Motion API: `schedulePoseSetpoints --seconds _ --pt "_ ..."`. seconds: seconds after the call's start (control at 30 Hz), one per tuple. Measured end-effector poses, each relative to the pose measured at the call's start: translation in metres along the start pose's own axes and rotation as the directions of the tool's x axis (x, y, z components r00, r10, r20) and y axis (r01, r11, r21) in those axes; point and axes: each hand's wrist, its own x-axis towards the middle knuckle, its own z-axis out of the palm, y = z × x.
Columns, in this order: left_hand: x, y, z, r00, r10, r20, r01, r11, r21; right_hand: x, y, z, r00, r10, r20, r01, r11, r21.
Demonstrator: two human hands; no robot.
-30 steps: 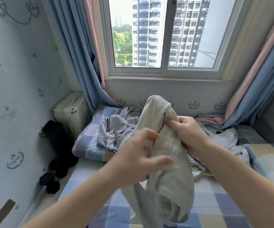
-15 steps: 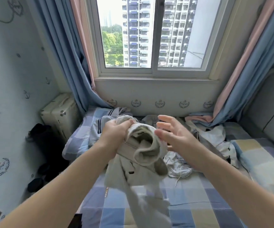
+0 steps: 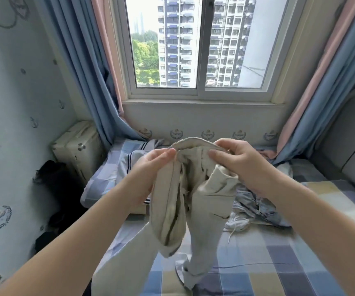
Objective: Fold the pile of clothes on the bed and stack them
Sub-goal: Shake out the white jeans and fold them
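I hold a pair of beige trousers (image 3: 172, 212) up over the bed. My left hand (image 3: 151, 169) pinches the waistband at its left end and my right hand (image 3: 236, 163) pinches it at the right, so the band arches between them. The legs hang down crumpled to the checked bedsheet (image 3: 268, 263). Behind the trousers lies the pile: a white garment with dark stripes (image 3: 129, 161) on the left and light blue-grey clothes with a white drawstring (image 3: 253, 206) on the right, partly hidden by my right arm.
A cream suitcase (image 3: 76, 146) stands against the wall left of the bed, with dark bags (image 3: 52, 178) on the floor before it. Blue and pink curtains (image 3: 91, 71) flank the window. A grey padded headboard (image 3: 347, 146) borders the bed's right side.
My right hand, open half a second ago, now pinches the waistband. Both hands have spread the bunched trousers apart, so the waistband is stretched between them.
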Motion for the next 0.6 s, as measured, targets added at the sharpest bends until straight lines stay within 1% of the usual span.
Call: schedulePoseSetpoints --seconds 0.07,0.13,0.2,0.27,0.3,0.37,0.43,0.5,0.57,0.6 --pt "-0.004 -0.012 0.004 0.995 0.018 0.099 -0.026 0.996 0.087 0.005 0.0 -0.003 0.997 0.068 -0.036 -0.062 0.987 0.15" --pt "-0.004 -0.03 0.01 0.986 0.02 0.165 -0.055 0.977 0.208 0.006 -0.004 -0.006 0.989 0.142 -0.031 -0.128 0.95 0.285" --pt "-0.001 -0.051 0.013 0.983 0.017 0.185 -0.078 0.941 0.329 0.005 -0.006 -0.011 0.983 0.183 -0.016 -0.166 0.925 0.34" --pt "0.003 -0.073 0.01 0.978 -0.006 0.21 -0.085 0.902 0.423 0.007 -0.004 -0.021 0.978 0.205 -0.04 -0.176 0.913 0.369" --pt "0.005 -0.081 0.007 0.98 -0.031 0.196 -0.065 0.881 0.468 0.007 -0.002 -0.028 0.975 0.212 -0.065 -0.171 0.907 0.384" --pt "0.01 -0.086 -0.002 0.994 -0.048 0.093 -0.012 0.834 0.552 0.009 0.004 -0.043 0.964 0.238 -0.121 -0.174 0.905 0.389" --pt "0.016 -0.075 -0.006 1.0 0.018 0.001 -0.015 0.814 0.58 0.01 0.015 -0.062 0.947 0.255 -0.195 -0.174 0.919 0.354" --pt "0.022 -0.053 -0.005 0.995 0.1 -0.03 -0.068 0.837 0.544 0.01 0.032 -0.078 0.922 0.273 -0.275 -0.203 0.945 0.258" --pt "0.027 -0.028 0.004 0.988 0.154 -0.006 -0.127 0.839 0.53 0.01 0.052 -0.089 0.883 0.281 -0.375 -0.285 0.958 0.046" --pt "0.029 -0.018 0.009 0.985 0.172 0.007 -0.149 0.833 0.533 0.01 0.06 -0.09 0.866 0.276 -0.417 -0.341 0.936 -0.089"
